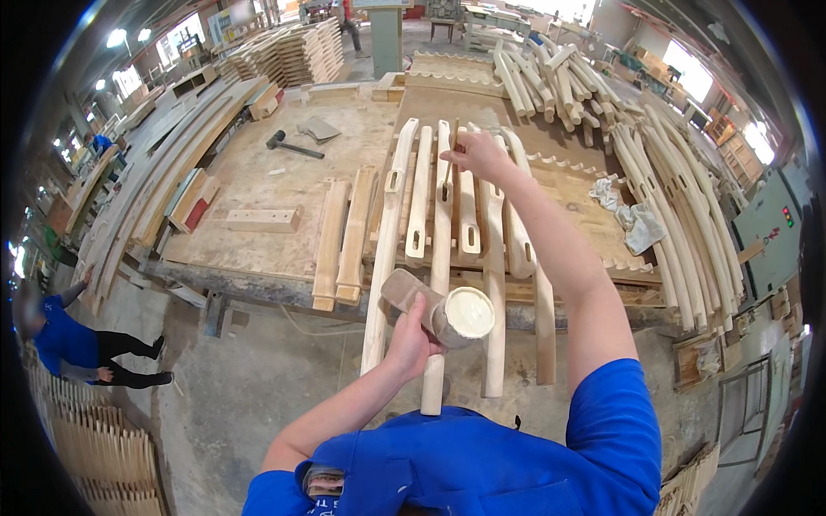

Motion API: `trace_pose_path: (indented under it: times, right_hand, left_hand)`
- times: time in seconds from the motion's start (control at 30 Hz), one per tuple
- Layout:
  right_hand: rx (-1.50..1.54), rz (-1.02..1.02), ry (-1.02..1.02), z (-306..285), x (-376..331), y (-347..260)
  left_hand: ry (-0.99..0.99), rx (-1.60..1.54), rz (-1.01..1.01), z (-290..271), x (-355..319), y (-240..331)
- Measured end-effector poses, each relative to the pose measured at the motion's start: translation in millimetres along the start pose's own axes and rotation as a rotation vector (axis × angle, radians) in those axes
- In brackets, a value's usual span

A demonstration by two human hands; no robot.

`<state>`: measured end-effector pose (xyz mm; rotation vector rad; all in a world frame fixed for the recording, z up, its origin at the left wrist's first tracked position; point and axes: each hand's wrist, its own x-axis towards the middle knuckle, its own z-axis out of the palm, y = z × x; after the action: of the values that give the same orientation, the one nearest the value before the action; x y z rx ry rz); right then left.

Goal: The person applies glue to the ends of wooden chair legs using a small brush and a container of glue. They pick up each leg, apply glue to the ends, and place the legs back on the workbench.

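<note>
My left hand point(409, 342) is closed around a round pot with a flat brownish handle point(403, 289). Thick cream-coloured paste, which looks like glue, fills the pot point(470, 313) near its rim. Farther out, my right hand point(482, 156) pinches a thin stick point(453, 155). The stick's lower end is at the slot point(445, 193) cut in a long pale wooden chair leg point(437, 275). Beside it lie more slotted pieces, among them a curved leg point(397, 185) on the left and a shorter rail point(469, 224) on the right. Whether the tip is inside the slot is hard to make out.
On the workbench point(215, 249) lie a black mallet point(294, 146), a wooden block point(263, 220) and two short rails point(342, 241). Curved parts are piled point(568, 82) at far right, near a white cloth point(632, 222). A person in blue point(69, 344) stands at left.
</note>
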<state>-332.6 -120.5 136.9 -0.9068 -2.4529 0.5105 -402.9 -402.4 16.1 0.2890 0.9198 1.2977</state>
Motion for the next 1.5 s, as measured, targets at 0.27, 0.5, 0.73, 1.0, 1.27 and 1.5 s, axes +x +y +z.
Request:
trace_pose_path:
  times: [0.27, 0.5, 0.73, 1.0, 1.27, 1.5]
  right_hand:
    - [0.106, -0.202, -0.041, -34.0, -36.0, -17.2]
    - [0.594, -0.063, 0.197, -61.4, -143.7, -84.9]
    - [0.702, 0.156, 0.181, -33.1, -178.7, -81.8]
    - [1.49, 0.343, 0.153, -13.1, -193.0, -14.6]
    - [1.55, 0.454, 0.244, 0.8, -178.8, 10.9]
    - [1.69, 0.556, 0.178, 8.2, -163.7, 34.3]
  left_hand:
    - [-0.005, -0.105, -0.019, -9.7, 6.6, -0.3]
    - [0.036, -0.163, 0.147, -10.9, 4.7, 10.4]
    - [0.073, -0.126, 0.181, 10.6, -7.9, 19.6]
    - [0.05, -0.204, 0.303, 25.2, -5.4, 24.0]
    - [0.153, -0.236, 0.396, 43.8, 23.8, 23.3]
    - [0.183, -0.262, 0.408, 55.3, 37.7, 19.4]
